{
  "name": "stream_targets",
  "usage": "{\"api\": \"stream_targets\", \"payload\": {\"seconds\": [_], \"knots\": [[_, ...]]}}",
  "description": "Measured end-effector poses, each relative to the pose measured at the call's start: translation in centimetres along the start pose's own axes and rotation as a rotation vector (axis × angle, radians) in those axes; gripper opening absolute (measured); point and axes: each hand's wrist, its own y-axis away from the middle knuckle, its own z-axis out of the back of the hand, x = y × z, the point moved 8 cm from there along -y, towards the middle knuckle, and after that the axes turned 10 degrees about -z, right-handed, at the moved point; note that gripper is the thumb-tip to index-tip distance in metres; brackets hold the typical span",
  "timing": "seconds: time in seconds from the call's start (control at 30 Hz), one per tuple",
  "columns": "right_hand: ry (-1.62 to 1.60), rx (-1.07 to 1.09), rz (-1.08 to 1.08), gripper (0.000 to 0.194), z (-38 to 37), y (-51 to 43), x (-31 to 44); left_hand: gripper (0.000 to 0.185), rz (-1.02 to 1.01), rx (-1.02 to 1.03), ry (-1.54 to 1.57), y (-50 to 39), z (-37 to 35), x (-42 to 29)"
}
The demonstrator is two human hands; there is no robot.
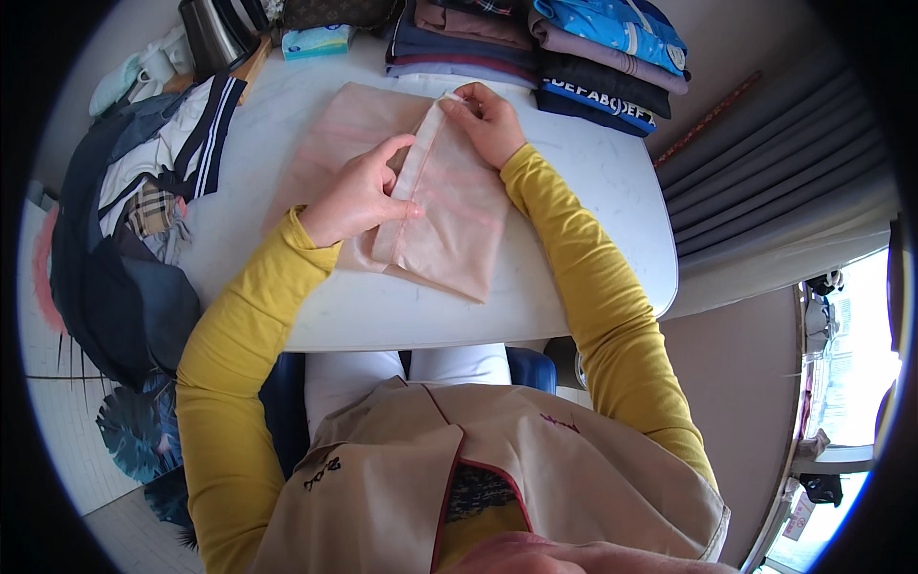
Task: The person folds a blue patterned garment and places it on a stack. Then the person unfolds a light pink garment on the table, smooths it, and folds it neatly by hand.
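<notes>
A thin, sheer pale-pink piece of fabric (459, 237) lies folded in layers on the white table. A whitish band (412, 179) with a pink seam runs slantwise along its upper layer. At the band's far end, my right hand (493, 123) pinches the fabric between thumb and fingers. My left hand (362, 190) rests at the band's left edge, thumb across it and index finger spread away along the edge. The tips of its other fingers are hidden from view.
Folded clothes form two stacks, one (462, 46) at the back and another (609, 68) at back right. Loose dark and white clothes (136, 194) hang over the left edge of the table (602, 208). A tissue pack (315, 43) and a metal kettle (215, 36) stand at back left.
</notes>
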Motion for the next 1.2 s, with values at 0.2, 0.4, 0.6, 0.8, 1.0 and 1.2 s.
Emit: {"api": "stream_targets", "payload": {"seconds": [0.2, 0.4, 0.6, 0.8, 1.0, 1.2], "knots": [[0.019, -0.018, -0.012, 0.029, -0.1, 0.3, 0.2, 0.086, 0.014, -0.015, 0.086, 0.0, 0.2, -1.0], [-0.008, -0.049, -0.004, 0.027, 0.1, 0.2, 0.4, 0.090, -0.002, 0.022, 0.267, 1.0, -1.1, -2.3], [-0.075, -0.055, 0.036, 0.029, 0.1, 0.2, 0.5, 0.078, 0.045, 0.146, 0.190, 0.9, 0.5, -1.8], [0.017, -0.014, 0.008, 0.033, -0.5, 0.0, -0.1, 0.064, -0.081, 0.065, -0.602, 0.7, 1.3, -2.9], [0.152, -0.021, 0.053, 0.031, -1.4, -0.1, 0.4, 0.064, -0.617, -0.008, -0.965, 0.4, -2.1, -5.4], [0.494, -0.227, 0.355, 0.039, -0.5, 1.3, 4.1, 0.085, -0.480, 0.234, -1.072, 0.9, -3.4, -1.7]]}}
